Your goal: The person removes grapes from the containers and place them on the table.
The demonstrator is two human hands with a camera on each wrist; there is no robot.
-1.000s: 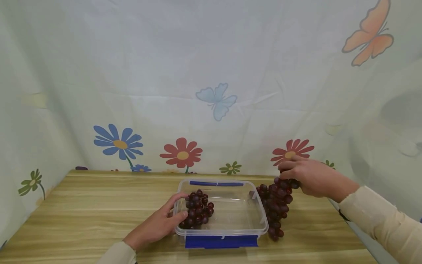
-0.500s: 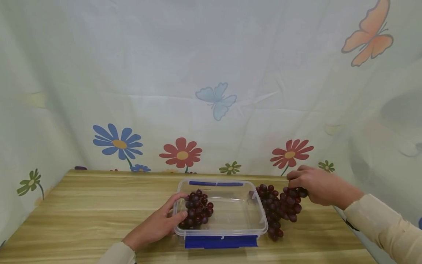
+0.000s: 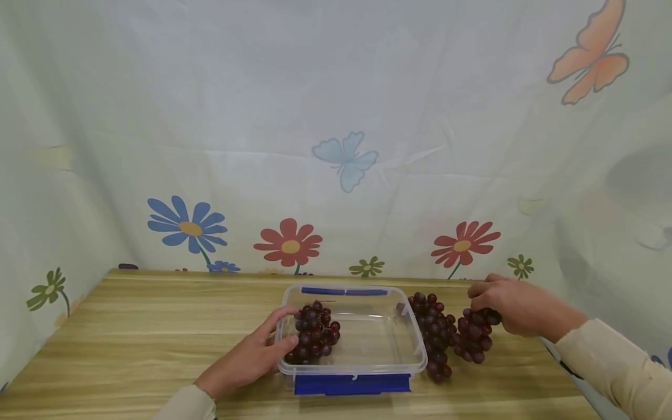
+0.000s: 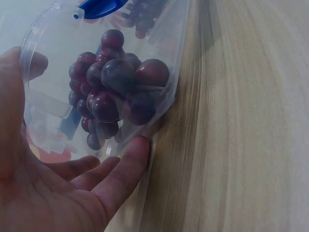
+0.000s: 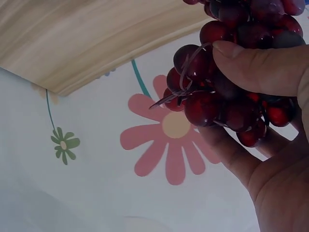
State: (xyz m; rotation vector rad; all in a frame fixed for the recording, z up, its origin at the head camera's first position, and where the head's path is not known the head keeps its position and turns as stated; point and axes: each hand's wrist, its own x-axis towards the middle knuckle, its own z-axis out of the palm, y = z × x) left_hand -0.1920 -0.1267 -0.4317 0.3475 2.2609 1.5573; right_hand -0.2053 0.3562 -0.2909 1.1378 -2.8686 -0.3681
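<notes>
A clear plastic container with blue latches stands lidless on the table, a bunch of dark red grapes inside at its left. My left hand grips the container's left side. In the left wrist view its thumb hooks over the rim and its fingers lie against the outer wall. My right hand pinches a second grape bunch from above, right of the container; its stem shows in the right wrist view. Another bunch of grapes lies between that one and the container.
The wood-grain table ends at its right edge below my right forearm. Behind it hangs a pale curtain printed with flowers and butterflies.
My right hand has moved right and a little lower with its grape bunch, drawing it apart from the bunch beside the container. The left hand and container have stayed put.
</notes>
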